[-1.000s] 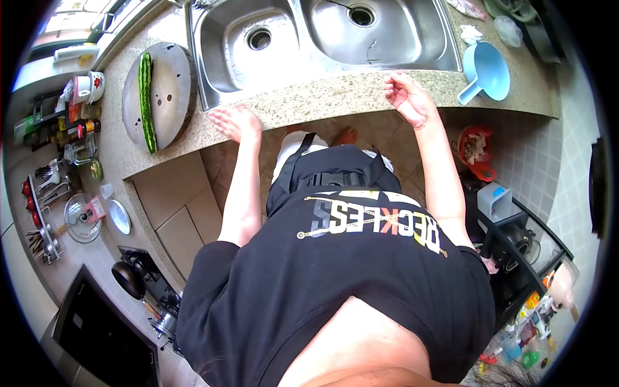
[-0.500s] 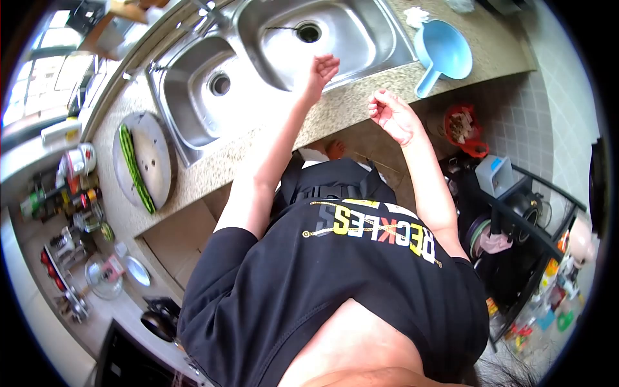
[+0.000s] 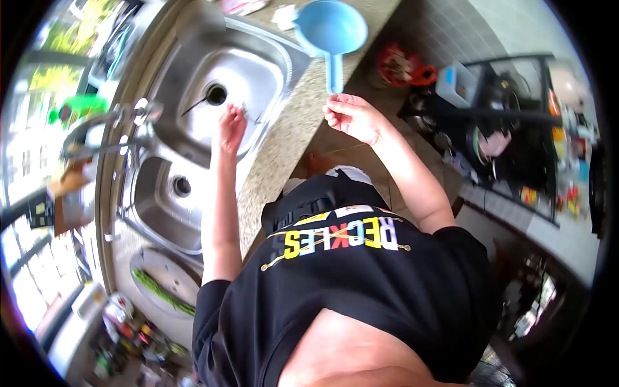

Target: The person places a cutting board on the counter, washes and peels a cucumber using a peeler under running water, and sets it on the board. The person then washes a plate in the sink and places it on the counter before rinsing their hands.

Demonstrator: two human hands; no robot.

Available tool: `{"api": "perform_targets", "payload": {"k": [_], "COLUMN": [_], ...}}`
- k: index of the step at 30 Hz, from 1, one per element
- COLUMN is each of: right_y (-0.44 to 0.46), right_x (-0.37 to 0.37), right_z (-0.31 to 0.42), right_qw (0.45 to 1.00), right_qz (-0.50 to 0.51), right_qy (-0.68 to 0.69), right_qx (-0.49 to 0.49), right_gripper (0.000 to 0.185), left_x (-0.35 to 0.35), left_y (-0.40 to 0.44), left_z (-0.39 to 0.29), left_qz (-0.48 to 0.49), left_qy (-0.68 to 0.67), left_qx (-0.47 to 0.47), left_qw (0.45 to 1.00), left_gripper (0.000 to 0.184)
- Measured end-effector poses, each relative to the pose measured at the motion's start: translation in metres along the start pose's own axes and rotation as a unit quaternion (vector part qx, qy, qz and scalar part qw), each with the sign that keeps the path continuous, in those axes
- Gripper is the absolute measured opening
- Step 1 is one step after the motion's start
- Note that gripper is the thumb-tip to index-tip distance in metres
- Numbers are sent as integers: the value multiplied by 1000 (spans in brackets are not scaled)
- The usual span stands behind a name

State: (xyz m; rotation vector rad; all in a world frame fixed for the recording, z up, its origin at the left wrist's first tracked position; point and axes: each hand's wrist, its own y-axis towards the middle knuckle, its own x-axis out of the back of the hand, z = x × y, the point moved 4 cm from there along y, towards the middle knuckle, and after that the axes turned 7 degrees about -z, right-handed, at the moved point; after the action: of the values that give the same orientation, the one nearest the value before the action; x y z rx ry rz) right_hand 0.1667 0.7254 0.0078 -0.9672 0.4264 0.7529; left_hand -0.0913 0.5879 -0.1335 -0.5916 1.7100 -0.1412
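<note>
My left hand [image 3: 231, 131] is raised over the near side of the larger steel sink basin [image 3: 242, 68]. Its fingers are loosely bent and slightly apart, with nothing in them. A light blue plastic water dipper [image 3: 333, 29] lies on the speckled stone counter [image 3: 284, 138], its handle pointing toward me. At the handle's end is my right hand [image 3: 358, 119], with thumb and fingers curled together. Whether they grip the handle or merely overlap it in view, I cannot tell.
A smaller basin [image 3: 174, 193] adjoins the large one, beside the faucet [image 3: 138, 113]. Farther left, a round board [image 3: 184, 277] carries a long green vegetable [image 3: 161, 293]. A red container [image 3: 401, 66] stands on the floor to the right, near a black rack [image 3: 516, 119].
The view has swung right, shifting the sinks and dipper leftward in frame. My right hand has moved up to the dipper's handle end. My left hand stays over the large basin.
</note>
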Motion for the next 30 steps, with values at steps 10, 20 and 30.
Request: {"api": "perform_targets", "payload": {"k": [10,20,30], "right_y": [-20,94,165], "right_x": [226,531,634], "right_z": [129,235,273], "right_qw": [958,847,866], "right_qz": [-202,-513,-500], "right_qy": [120,48,-27], "right_qx": [163,129,-9], "right_gripper": [20,11,14], "left_x": [2,-2,-64], "left_y": [24,47,60], "left_z": [11,26,35], "left_qz": [-226,-399,-519], "left_qy": [72,92,178], "left_qx": [-30,-103,-145], "left_qw": [971,907,823], "left_gripper": [13,13,18]}}
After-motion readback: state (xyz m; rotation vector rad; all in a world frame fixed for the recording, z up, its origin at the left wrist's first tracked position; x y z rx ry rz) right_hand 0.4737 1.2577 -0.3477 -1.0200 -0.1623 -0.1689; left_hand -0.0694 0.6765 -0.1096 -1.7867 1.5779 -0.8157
